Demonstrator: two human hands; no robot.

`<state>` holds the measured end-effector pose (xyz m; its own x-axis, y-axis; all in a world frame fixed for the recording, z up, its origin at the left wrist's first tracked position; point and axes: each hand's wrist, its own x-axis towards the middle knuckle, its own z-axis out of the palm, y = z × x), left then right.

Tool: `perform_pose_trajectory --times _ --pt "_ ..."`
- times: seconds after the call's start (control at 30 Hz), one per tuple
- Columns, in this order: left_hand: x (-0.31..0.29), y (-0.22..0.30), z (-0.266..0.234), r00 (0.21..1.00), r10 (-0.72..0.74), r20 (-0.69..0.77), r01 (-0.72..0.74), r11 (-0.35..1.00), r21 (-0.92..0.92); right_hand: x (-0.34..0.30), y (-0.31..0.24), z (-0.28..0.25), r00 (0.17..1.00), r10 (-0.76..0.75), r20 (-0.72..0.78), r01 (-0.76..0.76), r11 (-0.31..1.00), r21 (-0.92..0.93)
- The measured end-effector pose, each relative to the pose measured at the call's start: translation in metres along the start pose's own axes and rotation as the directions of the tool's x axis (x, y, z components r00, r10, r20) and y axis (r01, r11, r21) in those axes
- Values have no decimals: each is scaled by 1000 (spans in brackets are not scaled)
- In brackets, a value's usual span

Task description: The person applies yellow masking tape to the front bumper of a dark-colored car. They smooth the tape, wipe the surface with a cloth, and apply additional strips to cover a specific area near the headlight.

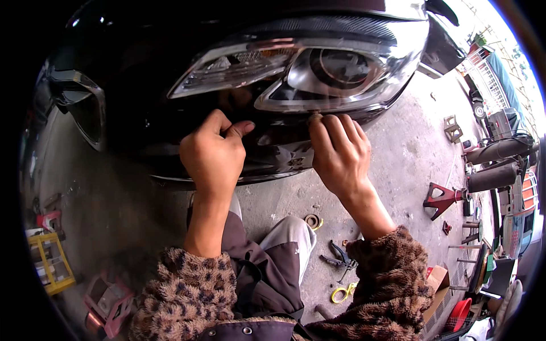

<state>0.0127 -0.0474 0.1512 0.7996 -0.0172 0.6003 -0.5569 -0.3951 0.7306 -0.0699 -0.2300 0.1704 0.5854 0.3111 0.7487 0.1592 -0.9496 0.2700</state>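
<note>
Head view: glossy, wedge-shaped headlight [310, 73], long axis roughly nine-to-three, tip toward nine o'clock; left hand [213, 152] at seven, right hand [342, 152] at five, fingers curled, grip indiscernible.

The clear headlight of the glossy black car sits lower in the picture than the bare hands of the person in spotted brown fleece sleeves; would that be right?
No: the head view shows the clear headlight of the glossy black car higher in the picture than the bare left hand and bare right hand. The spotted brown fleece sleeves are as you say.
</note>
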Motion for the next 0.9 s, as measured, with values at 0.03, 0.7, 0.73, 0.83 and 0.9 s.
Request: perform_pose_trajectory --times 0.03,0.7,0.73,0.83,0.9 --pt "1 0 0 1000 18 -1 -18 1000 11 -1 1 -3 999 26 21 -26 1000 1" --pt "-4 0 1 997 77 -18 -75 991 111 -5 -48 -8 629 777 4 -643 518 565" --pt "-4 1 1 997 70 -21 -66 990 125 -5 -48 -8 615 789 4 -636 493 594" --pt "-3 2 1 994 100 -33 -96 990 104 -5 -50 -2 612 791 -22 -611 490 623" --pt "-3 1 2 994 103 -29 -100 989 105 -9 -48 11 659 742 -126 -552 590 589"
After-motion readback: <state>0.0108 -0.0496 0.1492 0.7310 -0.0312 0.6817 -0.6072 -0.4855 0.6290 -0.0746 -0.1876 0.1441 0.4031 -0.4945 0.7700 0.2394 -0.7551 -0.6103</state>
